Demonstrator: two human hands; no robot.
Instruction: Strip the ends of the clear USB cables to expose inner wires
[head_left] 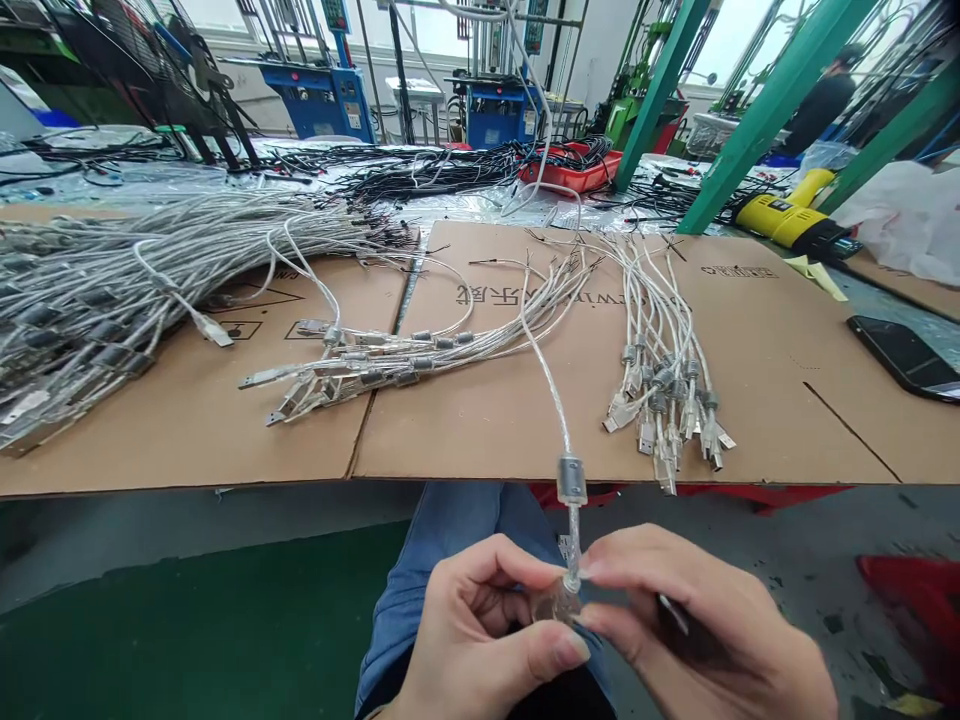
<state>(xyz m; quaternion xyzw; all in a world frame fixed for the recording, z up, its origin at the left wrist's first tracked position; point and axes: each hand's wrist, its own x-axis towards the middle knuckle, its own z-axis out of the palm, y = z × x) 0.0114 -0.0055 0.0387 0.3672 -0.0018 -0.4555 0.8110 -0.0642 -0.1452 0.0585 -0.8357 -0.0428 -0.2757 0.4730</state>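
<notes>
A clear-jacketed USB cable (545,375) hangs over the front edge of the cardboard, its grey ferrite core (571,480) just below that edge. My left hand (487,625) is closed around the clear connector end (556,604) of this cable, between thumb and index finger. My right hand (697,620) pinches the same end from the other side, fingertips where cable meets connector. Something dark with a shiny metal edge (673,612) shows inside my right hand; its kind is hidden. Both hands are over my lap, in front of the table.
More cables (664,370) lie on the right, others (390,365) in the middle, and a large heap (112,300) at left. A phone (907,355) and a yellow heat gun (787,215) lie at right. Behind are black cables (435,170) and a red tray (574,175).
</notes>
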